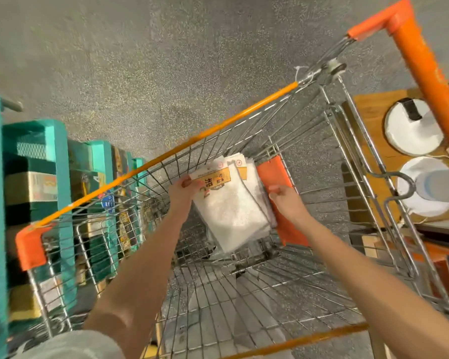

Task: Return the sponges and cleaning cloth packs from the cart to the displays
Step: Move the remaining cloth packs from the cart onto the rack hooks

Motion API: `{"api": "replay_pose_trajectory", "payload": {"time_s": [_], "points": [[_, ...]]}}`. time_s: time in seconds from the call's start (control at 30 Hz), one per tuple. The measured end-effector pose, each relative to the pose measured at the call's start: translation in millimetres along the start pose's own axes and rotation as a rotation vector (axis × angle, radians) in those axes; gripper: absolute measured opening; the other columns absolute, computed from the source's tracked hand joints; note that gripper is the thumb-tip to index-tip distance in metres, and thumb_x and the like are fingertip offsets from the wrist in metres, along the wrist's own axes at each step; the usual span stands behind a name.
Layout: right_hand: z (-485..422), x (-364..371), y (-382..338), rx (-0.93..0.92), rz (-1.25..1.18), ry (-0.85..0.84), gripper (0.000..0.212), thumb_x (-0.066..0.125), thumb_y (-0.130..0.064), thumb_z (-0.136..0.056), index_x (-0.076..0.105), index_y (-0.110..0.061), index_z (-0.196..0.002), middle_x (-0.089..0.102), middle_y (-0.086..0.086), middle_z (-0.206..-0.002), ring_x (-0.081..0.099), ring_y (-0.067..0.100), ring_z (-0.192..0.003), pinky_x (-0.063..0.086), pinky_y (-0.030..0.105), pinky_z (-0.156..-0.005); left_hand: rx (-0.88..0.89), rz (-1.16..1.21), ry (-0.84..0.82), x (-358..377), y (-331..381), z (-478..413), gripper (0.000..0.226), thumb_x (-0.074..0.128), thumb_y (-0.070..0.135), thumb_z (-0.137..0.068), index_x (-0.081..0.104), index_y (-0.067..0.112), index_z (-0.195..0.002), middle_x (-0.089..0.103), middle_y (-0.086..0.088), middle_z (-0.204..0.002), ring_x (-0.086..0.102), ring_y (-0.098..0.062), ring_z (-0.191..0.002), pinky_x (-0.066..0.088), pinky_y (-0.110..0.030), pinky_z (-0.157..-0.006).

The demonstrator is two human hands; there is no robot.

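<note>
A wire shopping cart (244, 120) with orange trim fills the view. Inside it, both my hands hold a stack of white cleaning cloth packs (231, 206) with orange-and-white header labels. My left hand (183, 194) grips the left top corner of the stack, thumb on the label. My right hand (287, 203) holds the stack's right edge, fingers curled behind it, beside the orange flap (272, 172) of the cart's child seat. More of the stack hangs below the packs, partly hidden.
Teal display racks (57, 156) with packaged goods stand along the cart's left side. A wooden shelf (368, 125) with white round items sits to the right. Grey speckled floor (140, 73) lies ahead of the cart.
</note>
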State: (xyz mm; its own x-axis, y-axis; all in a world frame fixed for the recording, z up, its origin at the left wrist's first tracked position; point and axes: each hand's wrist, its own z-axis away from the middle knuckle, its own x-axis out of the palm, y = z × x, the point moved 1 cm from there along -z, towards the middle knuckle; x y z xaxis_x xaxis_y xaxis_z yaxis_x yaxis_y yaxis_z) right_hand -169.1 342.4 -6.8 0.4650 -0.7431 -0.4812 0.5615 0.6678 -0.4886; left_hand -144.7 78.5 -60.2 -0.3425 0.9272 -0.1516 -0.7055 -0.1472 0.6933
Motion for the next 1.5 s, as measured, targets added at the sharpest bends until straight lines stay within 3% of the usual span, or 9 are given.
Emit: {"api": "replay_pose_trajectory", "payload": {"time_s": [0.13,0.33,0.57,0.7,0.87,1.07,1.23,1.4,1.5], "points": [[-28,12,-24,-0.071,0.098,-0.065,0.031,0.059,-0.016,-0.090,0.062,-0.005,-0.120,0.067,0.012,-0.114,0.063,0.023,-0.096,0.039,0.016,-0.062,-0.062,0.077,0.008,-40,-13,11,0.015,0.068,0.006,-0.084,0.068,0.015,-0.096,0.071,-0.006,-0.088,0.065,-0.027,-0.079,0.054,-0.042,-0.076],[-73,44,-61,-0.185,0.306,-0.120,0.031,0.054,-0.019,-0.089,0.061,-0.008,-0.117,0.066,0.019,-0.115,0.062,0.032,-0.108,0.047,0.030,-0.081,-0.103,0.070,0.009,-74,-27,16,0.011,0.065,0.012,-0.086,0.068,0.016,-0.096,0.071,-0.001,-0.082,0.063,-0.023,-0.078,0.051,-0.039,-0.078],[-119,68,-71,-0.200,0.635,-0.184,0.076,0.049,-0.045,-0.047,0.060,-0.023,-0.118,0.063,0.008,-0.118,0.055,0.027,-0.114,0.043,0.033,-0.099,-0.152,0.076,0.010,-82,-26,14,0.007,0.068,0.011,-0.084,0.068,0.011,-0.092,0.070,-0.006,-0.090,0.064,-0.027,-0.089,0.052,-0.041,-0.082],[-101,64,-78,-0.136,0.739,-0.119,0.053,0.061,-0.028,-0.071,0.047,-0.022,-0.121,0.045,0.012,-0.124,0.039,0.036,-0.120,0.036,0.041,-0.100,-0.182,0.148,0.037,-90,-27,21,0.007,0.065,0.006,-0.086,0.068,0.012,-0.090,0.072,-0.004,-0.084,0.066,-0.020,-0.078,0.054,-0.028,-0.066],[-108,64,-60,-0.157,0.757,-0.138,0.086,0.075,-0.018,-0.069,0.027,-0.024,-0.139,0.038,0.016,-0.133,0.032,0.038,-0.128,0.033,0.049,-0.106,-0.136,0.167,0.020,-102,-30,33,0.006,0.062,0.006,-0.088,0.067,0.007,-0.092,0.070,-0.010,-0.090,0.064,-0.024,-0.080,0.054,-0.036,-0.070],[-86,65,-54,-0.211,0.758,0.032,0.047,0.065,-0.008,-0.078,0.043,-0.009,-0.120,0.045,0.019,-0.125,0.042,0.038,-0.118,0.043,0.045,-0.097,-0.071,0.232,0.023,-114,-32,53,0.007,0.062,0.005,-0.088,0.068,0.008,-0.091,0.072,-0.008,-0.084,0.066,-0.023,-0.075,0.054,-0.033,-0.063],[-50,38,-54,-0.257,0.747,-0.139,0.041,0.068,-0.012,-0.079,0.062,-0.017,-0.119,0.068,0.005,-0.090,0.064,0.027,-0.096,0.045,0.023,-0.066,0.007,0.187,0.047,-123,-22,75,0.014,0.065,0.007,-0.085,0.074,0.014,-0.077,0.071,-0.007,-0.073,0.062,-0.023,-0.064,0.048,-0.030,-0.056],[6,7,-63,-0.415,0.564,-0.096,0.030,0.072,-0.016,-0.079,0.069,-0.005,-0.107,0.057,0.005,-0.080,0.052,0.016,-0.078,0.036,0.024,-0.065,0.111,0.092,0.071,-131,-2,112,0.013,0.066,0.011,-0.085,0.072,0.004,-0.094,0.072,-0.014,-0.094,0.067,-0.024,-0.083,0.054,-0.033,-0.075],[61,-14,-81,-0.548,0.547,-0.105,0.015,0.075,-0.019,-0.078,0.071,-0.015,-0.092,0.056,0.005,-0.079,0.049,0.016,-0.078,0.034,0.030,-0.060,0.231,0.061,0.111,-146,13,161,0.018,0.071,0.015,-0.081,0.071,0.002,-0.094,0.072,-0.006,-0.080,0.061,-0.006,-0.063,0.047,-0.018,-0.059]]}}
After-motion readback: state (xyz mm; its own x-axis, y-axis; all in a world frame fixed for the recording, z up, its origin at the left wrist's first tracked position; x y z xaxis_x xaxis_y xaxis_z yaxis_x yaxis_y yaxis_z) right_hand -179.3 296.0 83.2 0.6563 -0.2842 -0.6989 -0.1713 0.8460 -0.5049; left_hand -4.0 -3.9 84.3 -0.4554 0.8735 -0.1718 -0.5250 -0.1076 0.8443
